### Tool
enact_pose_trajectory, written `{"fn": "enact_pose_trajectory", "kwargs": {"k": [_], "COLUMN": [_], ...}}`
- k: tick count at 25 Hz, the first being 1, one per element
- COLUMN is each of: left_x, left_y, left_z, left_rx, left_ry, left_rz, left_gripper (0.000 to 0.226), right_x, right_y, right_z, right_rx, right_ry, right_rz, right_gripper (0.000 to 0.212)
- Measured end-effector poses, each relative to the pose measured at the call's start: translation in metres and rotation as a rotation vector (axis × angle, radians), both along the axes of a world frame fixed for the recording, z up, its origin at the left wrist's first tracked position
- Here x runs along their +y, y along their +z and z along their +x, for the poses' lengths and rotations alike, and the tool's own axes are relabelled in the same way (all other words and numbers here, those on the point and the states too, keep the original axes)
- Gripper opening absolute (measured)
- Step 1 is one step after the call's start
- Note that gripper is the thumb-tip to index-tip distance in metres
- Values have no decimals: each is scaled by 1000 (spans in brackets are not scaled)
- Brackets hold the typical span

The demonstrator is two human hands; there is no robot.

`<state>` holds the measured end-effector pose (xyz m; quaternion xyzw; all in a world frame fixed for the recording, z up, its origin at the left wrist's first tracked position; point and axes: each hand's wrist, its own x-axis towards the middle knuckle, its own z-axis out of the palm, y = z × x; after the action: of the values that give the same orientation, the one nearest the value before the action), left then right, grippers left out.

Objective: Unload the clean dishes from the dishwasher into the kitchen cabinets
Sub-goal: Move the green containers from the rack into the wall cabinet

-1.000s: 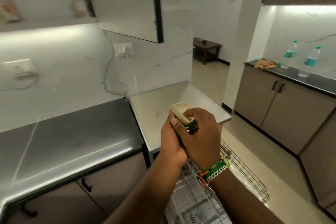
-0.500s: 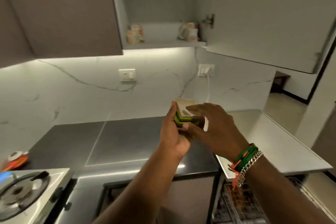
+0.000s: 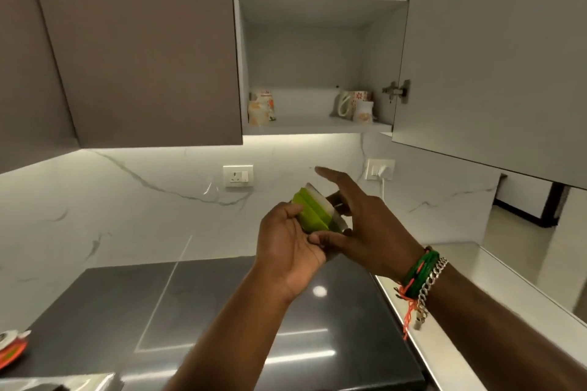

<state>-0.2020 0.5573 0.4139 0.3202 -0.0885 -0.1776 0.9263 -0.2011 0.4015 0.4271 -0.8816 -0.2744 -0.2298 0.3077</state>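
Note:
A small stack of square bowls (image 3: 313, 209), green ones with a white one at the far end, is tilted on its side between both hands above the dark counter. My left hand (image 3: 287, 246) grips the stack from the left and below. My right hand (image 3: 359, 228) holds its right side with the thumb underneath, while the index finger points straight out. Above stands the open wall cabinet (image 3: 305, 127), with floral mugs (image 3: 354, 105) at the right of its lower shelf and a floral cup (image 3: 261, 107) at the left.
The cabinet door (image 3: 495, 51) hangs open on the right, above the white counter (image 3: 470, 289). A shut brown cabinet (image 3: 136, 41) lies left. Two wall sockets (image 3: 238, 175) sit on the marble backsplash. An orange object (image 3: 11, 351) lies at the far left.
My view has swung up from the dishwasher and counter to the open cabinet. Both hands have risen with the stack, which is now tilted on its side, and my right index finger has straightened.

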Motion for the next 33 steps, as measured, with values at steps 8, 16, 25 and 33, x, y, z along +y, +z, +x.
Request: {"fn": "enact_pose_trajectory", "kwargs": {"k": [8,16,25,33], "left_x": [-22,-41,-4,8], "left_y": [28,112,145,131], "left_z": [110,290,406,435], "left_rx": [-304,-726,-895,-911], "left_ry": [395,479,333,364], "left_rz": [809,1101,1391,1449], "left_gripper": [36,59,44,65], "right_x": [-29,-61,-41,-42], "right_y": [22,96,124,158], "right_z": [142,306,408,424], "right_rx": [31,482,553,410], "right_ry": [71,313,161,-162], "right_rz": [77,900,638,-161], "right_gripper": [88,56,31,68]}}
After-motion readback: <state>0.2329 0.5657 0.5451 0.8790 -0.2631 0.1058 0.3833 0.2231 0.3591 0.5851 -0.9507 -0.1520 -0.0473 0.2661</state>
